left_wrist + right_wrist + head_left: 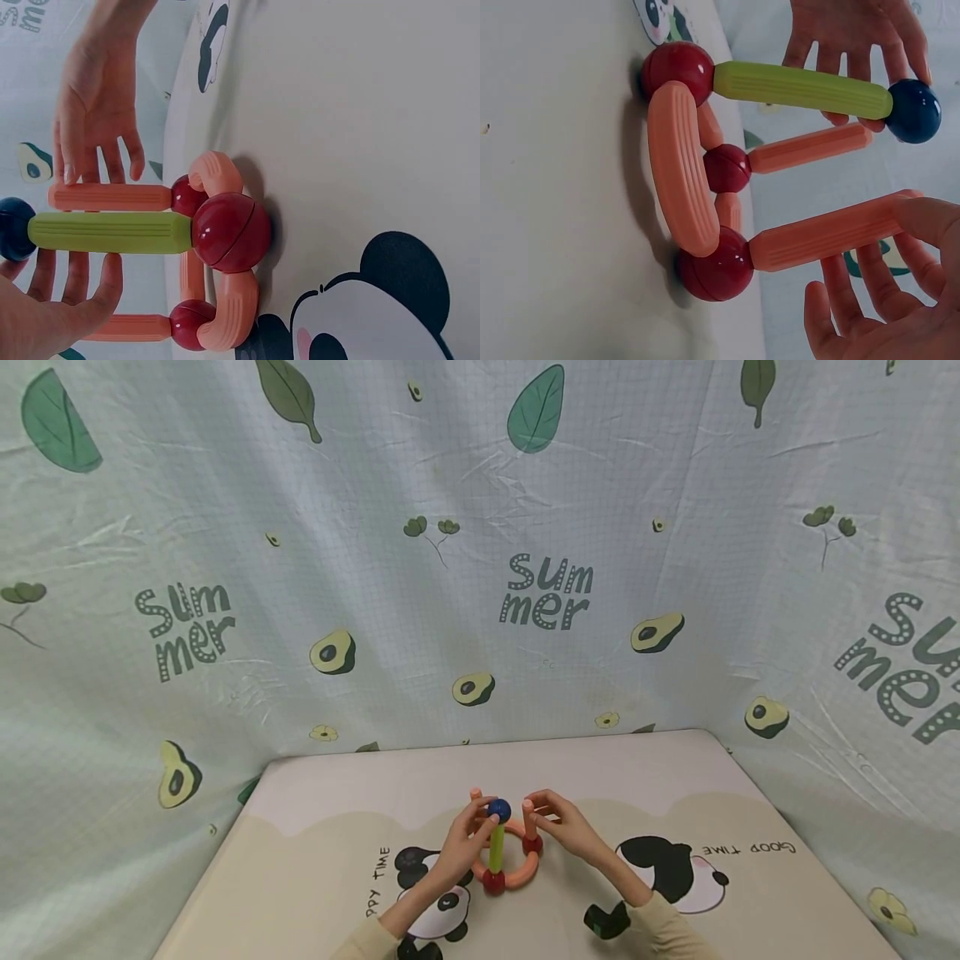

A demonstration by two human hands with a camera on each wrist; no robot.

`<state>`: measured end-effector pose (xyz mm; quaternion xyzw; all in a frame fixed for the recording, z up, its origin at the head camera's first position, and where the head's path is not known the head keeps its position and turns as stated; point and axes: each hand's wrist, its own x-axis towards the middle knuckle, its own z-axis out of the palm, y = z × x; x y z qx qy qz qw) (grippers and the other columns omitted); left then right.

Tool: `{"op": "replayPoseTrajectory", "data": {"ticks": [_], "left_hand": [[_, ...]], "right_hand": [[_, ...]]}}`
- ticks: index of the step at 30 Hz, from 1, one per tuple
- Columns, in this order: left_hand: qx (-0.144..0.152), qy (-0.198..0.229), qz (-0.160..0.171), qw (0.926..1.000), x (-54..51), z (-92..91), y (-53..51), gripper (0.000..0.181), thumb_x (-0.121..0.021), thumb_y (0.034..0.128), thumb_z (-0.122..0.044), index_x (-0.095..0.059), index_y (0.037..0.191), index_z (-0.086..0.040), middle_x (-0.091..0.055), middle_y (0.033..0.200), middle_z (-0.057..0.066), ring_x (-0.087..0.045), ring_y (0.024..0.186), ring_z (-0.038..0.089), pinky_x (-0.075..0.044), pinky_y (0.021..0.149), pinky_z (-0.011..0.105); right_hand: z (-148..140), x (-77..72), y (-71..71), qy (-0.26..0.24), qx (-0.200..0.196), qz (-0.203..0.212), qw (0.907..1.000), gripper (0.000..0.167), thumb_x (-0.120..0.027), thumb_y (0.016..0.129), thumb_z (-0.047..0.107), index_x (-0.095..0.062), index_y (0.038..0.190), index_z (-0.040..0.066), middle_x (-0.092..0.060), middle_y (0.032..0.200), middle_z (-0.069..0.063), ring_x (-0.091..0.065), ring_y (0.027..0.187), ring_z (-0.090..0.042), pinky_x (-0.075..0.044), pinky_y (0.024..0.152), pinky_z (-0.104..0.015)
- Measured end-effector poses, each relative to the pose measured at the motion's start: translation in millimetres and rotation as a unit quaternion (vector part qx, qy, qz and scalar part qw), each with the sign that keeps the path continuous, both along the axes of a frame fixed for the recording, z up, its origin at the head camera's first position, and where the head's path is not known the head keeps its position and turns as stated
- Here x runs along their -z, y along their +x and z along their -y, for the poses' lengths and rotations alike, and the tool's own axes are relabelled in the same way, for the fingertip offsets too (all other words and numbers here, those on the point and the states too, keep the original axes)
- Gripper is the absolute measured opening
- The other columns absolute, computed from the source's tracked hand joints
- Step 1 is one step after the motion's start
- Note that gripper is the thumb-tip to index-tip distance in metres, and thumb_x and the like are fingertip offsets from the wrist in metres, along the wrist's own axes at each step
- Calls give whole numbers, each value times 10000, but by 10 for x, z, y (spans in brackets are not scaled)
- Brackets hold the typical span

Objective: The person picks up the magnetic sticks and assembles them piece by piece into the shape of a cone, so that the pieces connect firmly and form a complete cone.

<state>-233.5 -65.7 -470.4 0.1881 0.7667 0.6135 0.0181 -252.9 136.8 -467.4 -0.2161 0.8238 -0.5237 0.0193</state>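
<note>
In the head view, a magnetic-rod toy stands on the table, with curved orange rods [522, 877] joined by red balls [679, 71] into a ring at its base. A straight green rod [497, 850] rises from the near red ball, topped by a blue ball [498, 811]. My left hand [459, 847] pinches the blue ball, with fingers behind the green rod. On the right side, my right hand [568, 828] pinches the top of an upright orange rod [825, 231] between thumb and fingers. Another upright orange rod [810, 148] stands at the back, near my left fingers.
A dark green and black object [606, 921] of unclear kind lies beside my right forearm. The tabletop [300, 860] bears printed pandas and lettering. Behind the table hangs a curtain [390, 610] printed with avocados and leaves.
</note>
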Motion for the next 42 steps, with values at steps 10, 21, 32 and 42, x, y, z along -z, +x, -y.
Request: {"op": "replayPoseTrajectory", "data": {"ticks": [10,21,32,42], "left_hand": [[-118,-85,-16,9999,24,-20,-22,375,-450,931,-215,-430,1259,-33,-527,1090,214,-543,911,198,-521,700,322],[-298,-235,13,9993,14,-35,-35,372,-467,923,-244,-454,1245,-58,-537,1082,200,-538,877,198,-520,685,312],[-258,-183,3,9995,6,-42,-39,382,-463,925,-221,-437,1262,-42,-538,1069,207,-553,891,217,-523,684,343],[-265,-238,10,9994,-285,-70,122,351,-436,931,-123,-424,1242,40,-517,1036,269,-549,903,346,-502,708,469]], "right_hand": [[-28,210,-122,-17,-122,-101,9999,277,-530,886,193,-521,1128,59,-563,1103,-154,-558,968,-278,-469,798,-392],[78,123,-39,387,-83,-450,9982,245,-520,892,163,-523,1113,58,-589,1059,-144,-575,924,-265,-485,760,-314],[93,210,-109,519,-193,-399,9977,259,-521,892,237,-534,1108,94,-595,1064,-104,-579,921,-229,-488,746,-284],[101,247,-152,607,-254,-292,9974,275,-530,886,249,-534,1113,95,-589,1081,-115,-576,942,-240,-495,768,-335]]}}
